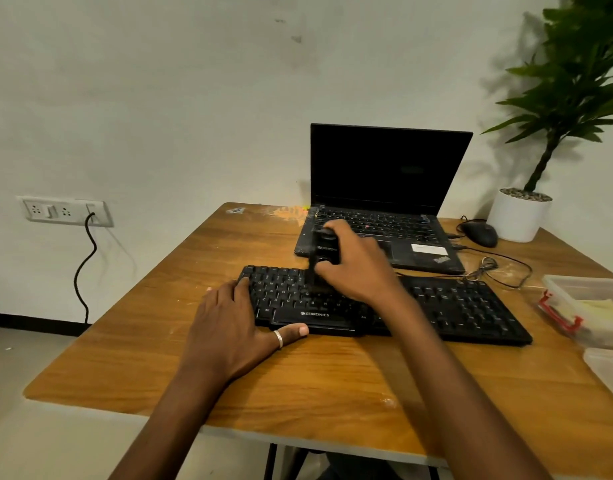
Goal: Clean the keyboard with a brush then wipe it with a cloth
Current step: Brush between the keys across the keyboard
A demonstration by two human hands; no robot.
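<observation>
The keyboard (464,306) lies across the middle of the tabletop (142,341), the laptop (388,174) just behind it. Right of the laptop sits the mouse (480,233), then the potted plant (518,216) at the far right corner. A container (589,289) lies at the right edge. The left grip (229,327) rests on the keyboard's left end. The right grip (357,265) holds the brush (326,249) over its keys.

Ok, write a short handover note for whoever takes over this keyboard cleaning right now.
Left hand: lies flat on the left end of the keyboard, steadying it.
Right hand: grips the black brush, bristles down on the left-middle keys.
What looks like a yellow cloth sits in the clear box at the table's right edge.
Done: brushing is under way; how much is covered cannot be told.
Left: finish brushing, then wipe with the cloth.
</observation>
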